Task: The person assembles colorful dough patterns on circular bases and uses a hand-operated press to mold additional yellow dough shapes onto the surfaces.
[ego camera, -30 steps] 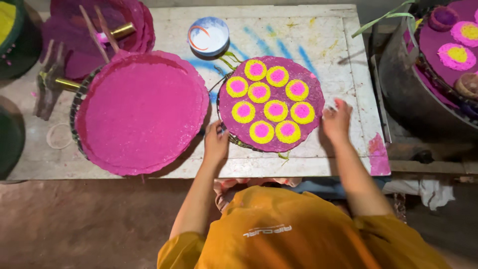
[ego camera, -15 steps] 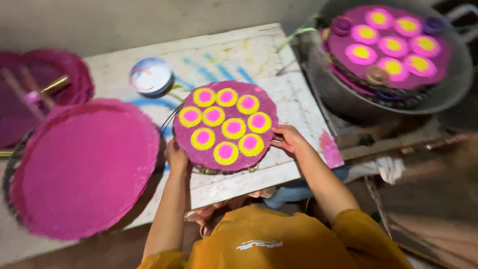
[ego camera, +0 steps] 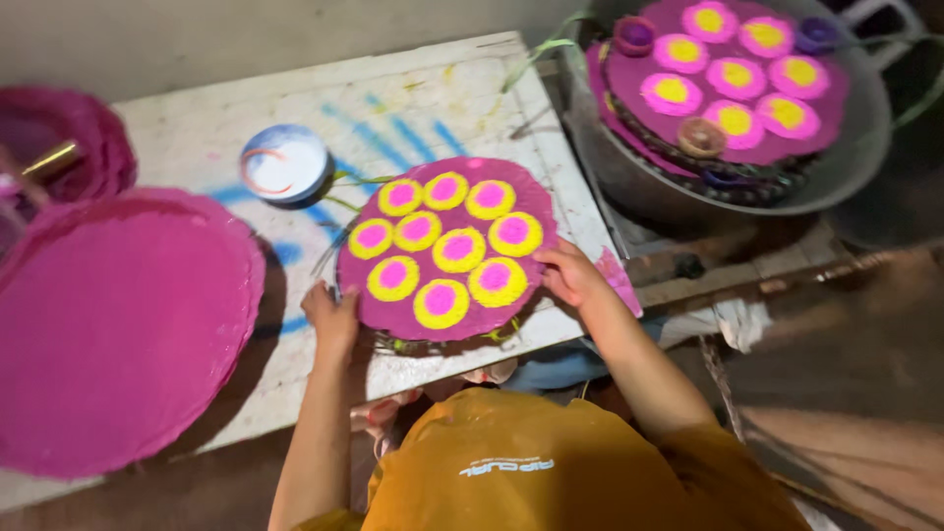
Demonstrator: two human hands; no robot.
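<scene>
A round purple tray (ego camera: 374,307) painted with several yellow-and-pink circles lies near the front edge of a white paint-stained table (ego camera: 423,98). My left hand (ego camera: 332,317) grips its left rim. My right hand (ego camera: 570,273) holds its right rim. Both forearms reach out from my orange shirt at the bottom of the view.
A big plain pink round tray (ego camera: 108,324) lies at the left, with another pink one (ego camera: 69,147) behind it. A small white-and-blue bowl (ego camera: 285,162) sits on the table. At the right, a dark metal basin (ego camera: 846,167) holds a stack of similar painted trays (ego camera: 728,88).
The view has swung right and slightly closer. Both hands stay on the purple tray's rims, and the tray sits nearer the table's front right corner.
</scene>
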